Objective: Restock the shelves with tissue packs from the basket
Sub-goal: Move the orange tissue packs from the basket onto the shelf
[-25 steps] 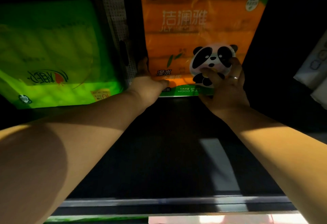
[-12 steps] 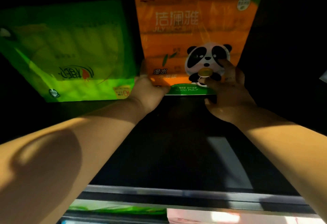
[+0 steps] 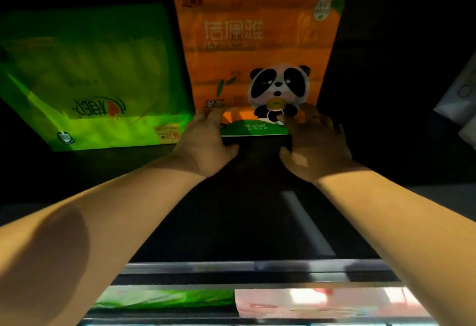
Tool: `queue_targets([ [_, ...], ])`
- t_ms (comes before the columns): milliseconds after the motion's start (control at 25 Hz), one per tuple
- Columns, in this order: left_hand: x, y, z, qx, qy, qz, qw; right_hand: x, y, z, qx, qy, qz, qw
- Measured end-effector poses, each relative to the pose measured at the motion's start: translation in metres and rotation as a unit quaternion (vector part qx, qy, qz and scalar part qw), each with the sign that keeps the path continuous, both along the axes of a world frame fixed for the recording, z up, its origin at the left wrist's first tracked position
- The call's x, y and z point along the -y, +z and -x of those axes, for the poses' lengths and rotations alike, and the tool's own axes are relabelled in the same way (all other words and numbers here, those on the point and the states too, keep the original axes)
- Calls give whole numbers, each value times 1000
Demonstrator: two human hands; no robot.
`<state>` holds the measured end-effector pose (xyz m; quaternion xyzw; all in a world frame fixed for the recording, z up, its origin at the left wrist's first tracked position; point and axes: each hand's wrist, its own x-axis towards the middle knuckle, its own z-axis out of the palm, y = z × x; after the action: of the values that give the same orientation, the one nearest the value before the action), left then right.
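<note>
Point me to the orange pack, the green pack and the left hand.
orange pack (image 3: 255,50): head view, upper front face.
green pack (image 3: 98,73): head view, middle of front face.
left hand (image 3: 206,142): head view, back of hand.

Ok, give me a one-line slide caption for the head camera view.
Both hands, left and right, press an orange pack upright at the back of a dark shelf, beside a green pack.

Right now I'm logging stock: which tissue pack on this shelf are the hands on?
The orange pack with the panda; left hand and right hand rest at its bottom edge. The green pack beside it is untouched.
</note>
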<state>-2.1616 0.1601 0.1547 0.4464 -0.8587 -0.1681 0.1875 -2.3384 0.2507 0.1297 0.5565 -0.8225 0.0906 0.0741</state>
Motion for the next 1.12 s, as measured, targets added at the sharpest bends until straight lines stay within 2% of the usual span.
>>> queue_targets([
  [120,-32,10,0,12,-29,12,999,-35,17,-17,25,-27,6,999],
  [320,-109,7,-22,54,-141,104,983,-124,30,-64,15,-69,11,997],
  [440,-160,7,-36,39,-195,69,978,-186,29,-95,44,-120,-1,992],
  [640,-246,-17,-68,22,-286,29,958,-307,13,-151,82,-212,45,973],
  [880,-343,-53,-88,64,-398,7,915,-420,-21,-213,142,-310,-33,940],
  [1120,-399,-79,-78,137,-461,-55,875,-482,-61,-244,243,-405,-141,870],
])
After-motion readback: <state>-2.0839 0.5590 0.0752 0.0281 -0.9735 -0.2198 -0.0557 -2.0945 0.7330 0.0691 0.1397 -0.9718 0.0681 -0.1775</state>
